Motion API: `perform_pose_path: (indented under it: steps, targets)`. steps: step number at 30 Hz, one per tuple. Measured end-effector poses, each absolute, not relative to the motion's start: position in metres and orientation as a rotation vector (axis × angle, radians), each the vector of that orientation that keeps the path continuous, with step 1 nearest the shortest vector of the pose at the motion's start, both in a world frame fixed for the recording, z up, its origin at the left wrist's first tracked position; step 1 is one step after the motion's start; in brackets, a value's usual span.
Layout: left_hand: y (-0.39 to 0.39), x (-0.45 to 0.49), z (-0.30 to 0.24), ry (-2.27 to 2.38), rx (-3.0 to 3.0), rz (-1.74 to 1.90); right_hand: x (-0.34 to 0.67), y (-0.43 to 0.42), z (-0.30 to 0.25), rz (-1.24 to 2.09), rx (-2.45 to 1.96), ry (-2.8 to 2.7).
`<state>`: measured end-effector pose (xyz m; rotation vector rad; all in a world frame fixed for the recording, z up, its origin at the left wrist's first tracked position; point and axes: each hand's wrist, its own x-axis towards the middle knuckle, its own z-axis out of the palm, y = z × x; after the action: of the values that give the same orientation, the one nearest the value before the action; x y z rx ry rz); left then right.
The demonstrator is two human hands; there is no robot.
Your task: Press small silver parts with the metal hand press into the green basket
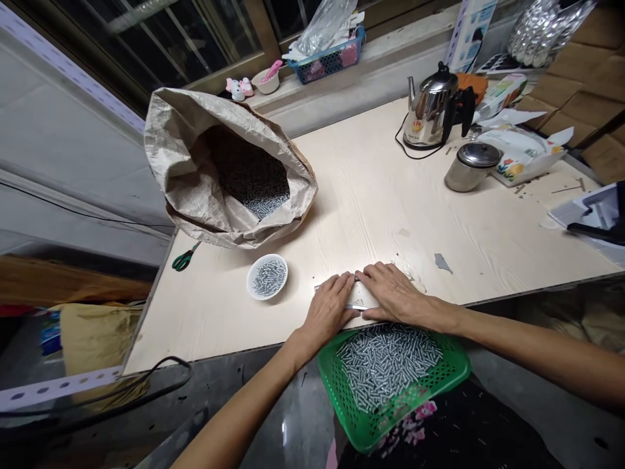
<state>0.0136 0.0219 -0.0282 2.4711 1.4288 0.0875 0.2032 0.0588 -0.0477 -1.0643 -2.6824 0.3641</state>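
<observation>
My left hand [328, 305] and my right hand [394, 293] rest side by side at the table's front edge, fingers bent and thumbs turned toward each other. Between them a thin metal strip [355, 307] shows near the thumbs, and both hands appear to grip it. A second narrow dark edge lies under the fingertips; what it belongs to is mostly covered. Just below the hands, a green plastic basket [336, 417] full of small silvery metal pins [385, 365] sits on my lap. Left of my left hand stands a white bowl [250, 284] holding more such pins.
A large woven sack [170, 156], its mouth toward me, holds many small metal pieces. Green-handled scissors [183, 260] lie at the left edge. At the back right are a steel kettle [430, 107] with a cord, a lidded metal canister [469, 169] and a flowered packet [525, 150].
</observation>
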Motion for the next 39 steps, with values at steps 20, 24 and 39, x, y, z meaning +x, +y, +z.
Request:
perform_pose_path:
  steps: [20,24,39]
  targets:
    - [0.016,-0.006,-0.015,1.824,2.151,0.561,0.215,0.089,-0.034,0.452,-0.859,-2.664]
    - [-0.010,-0.027,-0.002,2.155,1.807,0.489,0.221,0.073,-0.035,0.476,-0.893,-2.613]
    - [0.022,-0.016,-0.005,2.106,1.451,-0.300,0.192,0.081,-0.080,0.306,-0.963,-2.591]
